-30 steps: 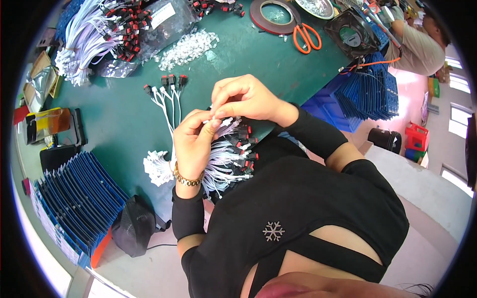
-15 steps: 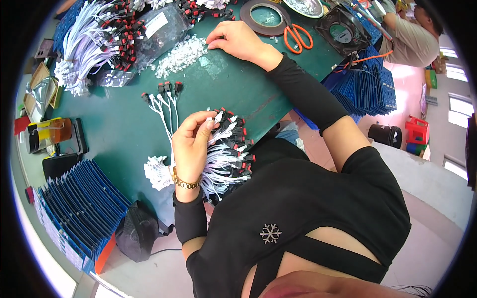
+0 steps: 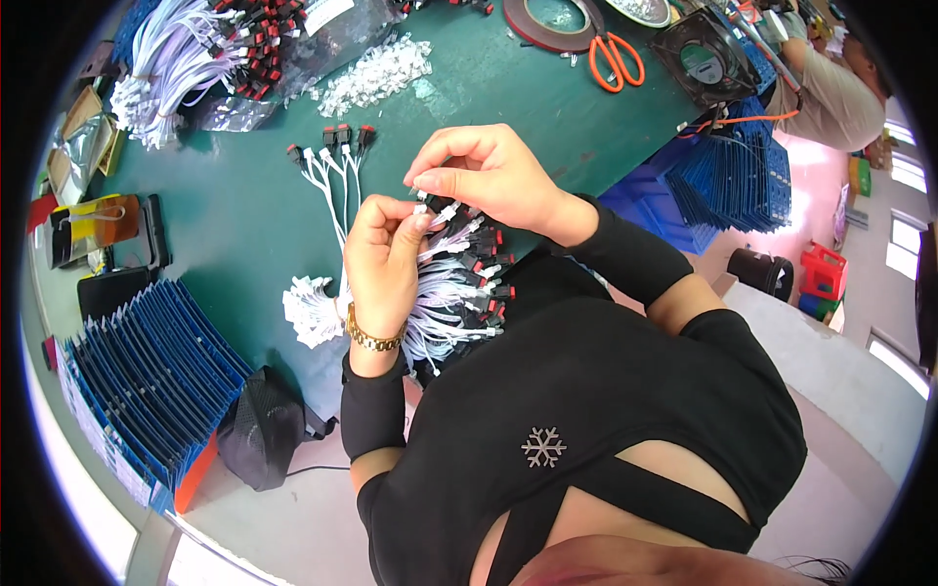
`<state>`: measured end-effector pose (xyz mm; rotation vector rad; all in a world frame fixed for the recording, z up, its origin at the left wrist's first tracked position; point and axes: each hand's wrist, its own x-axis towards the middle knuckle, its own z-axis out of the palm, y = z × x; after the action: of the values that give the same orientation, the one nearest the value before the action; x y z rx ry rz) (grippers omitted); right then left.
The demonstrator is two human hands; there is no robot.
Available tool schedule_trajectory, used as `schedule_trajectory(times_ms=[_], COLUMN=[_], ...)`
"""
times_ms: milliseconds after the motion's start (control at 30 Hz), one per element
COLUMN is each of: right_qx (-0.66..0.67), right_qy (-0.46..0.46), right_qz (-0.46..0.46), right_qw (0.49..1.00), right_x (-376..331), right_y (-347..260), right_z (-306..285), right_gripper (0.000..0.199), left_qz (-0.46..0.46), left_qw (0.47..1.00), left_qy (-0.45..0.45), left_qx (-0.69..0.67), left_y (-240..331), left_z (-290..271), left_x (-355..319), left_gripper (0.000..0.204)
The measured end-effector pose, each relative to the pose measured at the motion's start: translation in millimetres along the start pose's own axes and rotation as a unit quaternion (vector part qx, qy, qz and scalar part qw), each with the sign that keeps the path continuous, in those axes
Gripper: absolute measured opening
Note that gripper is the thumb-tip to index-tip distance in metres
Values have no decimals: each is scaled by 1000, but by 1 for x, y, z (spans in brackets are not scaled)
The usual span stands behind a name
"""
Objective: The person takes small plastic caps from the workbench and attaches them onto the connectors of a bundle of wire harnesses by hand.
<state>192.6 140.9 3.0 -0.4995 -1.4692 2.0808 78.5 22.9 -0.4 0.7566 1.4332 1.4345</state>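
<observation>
My left hand (image 3: 381,259), wearing a gold watch, pinches a small white connector (image 3: 420,209) on a wire end between thumb and forefinger. Just above it, the closed fingertips of my right hand (image 3: 498,186) hold a tiny pale plastic piece, mostly hidden. Beneath and beside my left hand lies a bundle of white cables (image 3: 435,317) with black-and-red switch ends. Its white plug ends (image 3: 313,311) stick out left of my wrist. Several cables with black-and-red switches (image 3: 347,137) spread on the table beyond my left hand.
On the green table (image 3: 244,215) lie a heap of clear plastic pieces (image 3: 381,76), another cable bundle (image 3: 161,73), a tape roll (image 3: 528,24), orange-handled scissors (image 3: 616,63) and a black fan (image 3: 703,63). Blue panels (image 3: 156,381) stand at left, more (image 3: 733,181) at right. A person (image 3: 831,98) sits far right.
My right hand has come back from the heap of clear pieces to my left hand's fingertips. My left hand keeps its pinch. The view has shifted slightly.
</observation>
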Motion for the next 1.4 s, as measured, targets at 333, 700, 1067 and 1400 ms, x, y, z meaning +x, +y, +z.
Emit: schedule_trajectory(times_ms=[333,700,1067,1400], right_qx=[-6,-223,-254,-317], right_qy=[-2,17,18,-10], right_qz=[37,-92,-129,-161], right_qw=[999,970,958,935], right_x=[-12,-15,-14,-12], right_y=[0,-4,-6,-11], right_z=[8,7,5,5], right_gripper=[9,6,6,6], left_qz=[46,55,61,40], left_qw=[998,998,998,998], left_qy=[20,3,-1,-3], left_qx=[-28,-38,-28,-53], left_y=[1,-1,0,1], left_z=[-2,-4,-4,-2], left_x=[-6,-8,-7,-9], left_gripper=[5,6,6,6])
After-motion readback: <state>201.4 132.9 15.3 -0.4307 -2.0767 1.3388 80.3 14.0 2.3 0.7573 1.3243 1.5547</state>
